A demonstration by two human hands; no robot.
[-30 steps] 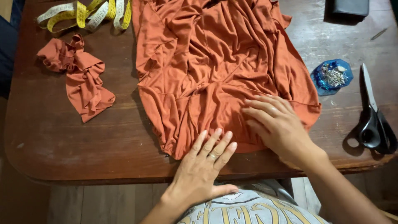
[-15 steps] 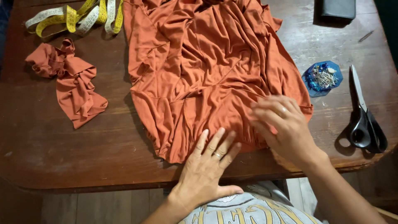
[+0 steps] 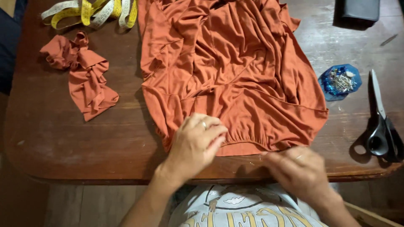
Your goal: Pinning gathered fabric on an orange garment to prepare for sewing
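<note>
Rust garment (image 3: 231,71) spread lengthwise away from near table edge (image 3: 105,174), hem pinched by left hand (image 3: 195,143), right hand (image 3: 301,172) curled beside, grasp unclear, scissors (image 3: 381,122) right

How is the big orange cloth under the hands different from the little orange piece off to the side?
The large orange garment covers much of the wooden table; the small orange scrap is far smaller. The garment lies spread out with a gathered hem near the left hand, while the scrap is bunched and knotted-looking, untouched. Both share the same rust-orange, soft, wrinkled fabric.
</note>
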